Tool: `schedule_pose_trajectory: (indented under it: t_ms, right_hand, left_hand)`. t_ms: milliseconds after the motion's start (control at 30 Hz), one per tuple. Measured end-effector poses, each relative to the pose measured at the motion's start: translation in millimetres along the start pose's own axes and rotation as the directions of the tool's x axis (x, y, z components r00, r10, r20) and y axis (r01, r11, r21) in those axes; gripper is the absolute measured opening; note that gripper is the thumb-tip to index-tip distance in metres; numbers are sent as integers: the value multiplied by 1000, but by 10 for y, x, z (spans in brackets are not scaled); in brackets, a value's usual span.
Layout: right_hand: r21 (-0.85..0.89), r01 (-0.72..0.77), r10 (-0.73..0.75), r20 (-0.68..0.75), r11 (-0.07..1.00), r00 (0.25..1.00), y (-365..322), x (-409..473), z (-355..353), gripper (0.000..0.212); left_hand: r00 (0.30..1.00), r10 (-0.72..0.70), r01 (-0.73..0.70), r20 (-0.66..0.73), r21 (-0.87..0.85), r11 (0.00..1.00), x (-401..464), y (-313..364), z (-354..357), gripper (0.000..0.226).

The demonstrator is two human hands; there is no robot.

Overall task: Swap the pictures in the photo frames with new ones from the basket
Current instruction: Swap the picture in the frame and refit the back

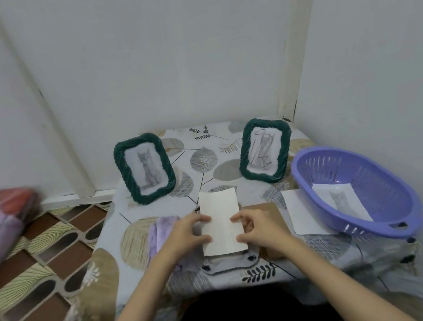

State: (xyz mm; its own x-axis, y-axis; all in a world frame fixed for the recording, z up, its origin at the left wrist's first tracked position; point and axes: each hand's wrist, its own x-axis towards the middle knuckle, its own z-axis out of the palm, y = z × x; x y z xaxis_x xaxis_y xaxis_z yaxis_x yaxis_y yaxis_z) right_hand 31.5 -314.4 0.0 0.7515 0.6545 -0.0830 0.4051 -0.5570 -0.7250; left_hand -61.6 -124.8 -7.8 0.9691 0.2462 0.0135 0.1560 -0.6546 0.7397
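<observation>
Leaf-print tablecloth (203, 148) carries a white card (220, 221), long axis pointing away, pinched by left hand (185, 234) and right hand (257, 226)

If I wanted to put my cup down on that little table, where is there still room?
Bare cloth lies between the left frame and the right frame, behind the white paper. The near left corner beside the purple cloth is free too. The right side is crowded: basket, loose sheet, brown board.
</observation>
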Motion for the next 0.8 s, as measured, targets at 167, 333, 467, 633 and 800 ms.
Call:
schedule_pose_trajectory:
  t_ms: [167,333,467,633,800]
  right_hand:
    - [-54,22,-19,68,998,998,56,10,53,46]
    - [-148,48,-36,80,988,996,98,12,35,47]
    - [-321,60,-45,54,945,998,82,8,11,51]
    - [-444,84,-49,91,892,995,85,-14,137,54]
    - [-484,85,-27,126,871,992,165,-25,207,60]
  left_hand:
    - [998,9,-19,68,147,989,10,-110,25,51]
    - [991,40,-70,126,241,968,24,-143,55,51]
    - [988,16,-63,152,313,948,24,-179,66,53]
    - [983,-18,-50,182,364,930,55,-215,85,62]
    - [987,-52,-20,154,431,902,83,-273,64,79]
